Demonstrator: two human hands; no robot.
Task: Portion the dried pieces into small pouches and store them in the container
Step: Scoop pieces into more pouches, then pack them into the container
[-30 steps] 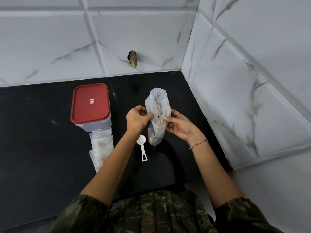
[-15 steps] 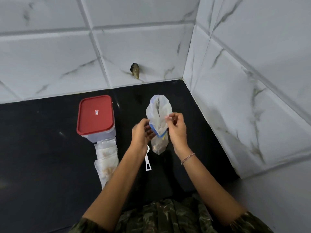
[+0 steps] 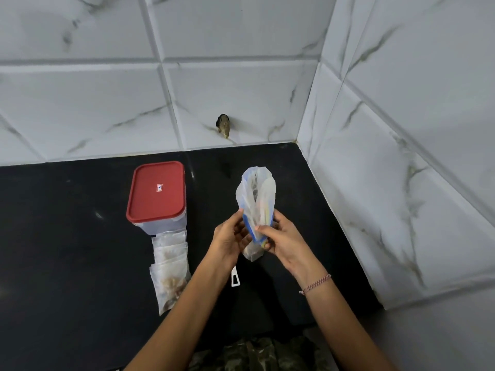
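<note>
gripped from both sides above the middle of the black stone countertop [image 3: 67, 250]: a crumpled translucent plastic bag with a blue strip [image 3: 256, 194], upright, pale dried pieces [image 3: 251, 253] bunched in its lower end. left hand [image 3: 230, 238] curled on its left edge, right hand [image 3: 282, 236] pinching at the blue strip, close together with only the bag between. to the left, a clear rectangular plastic container with a red lid [image 3: 156, 195], lid on. just nearer, touching it, a row of small clear filled pouches [image 3: 170, 266]. under the left wrist, the handle of a white plastic scoop [image 3: 235, 280].

probably working the bag's mouth, opening or closing; cannot tell which. next, likely: part the mouth wide, free one hand for the scoop, keep the floppy bag upright against spills.
</note>
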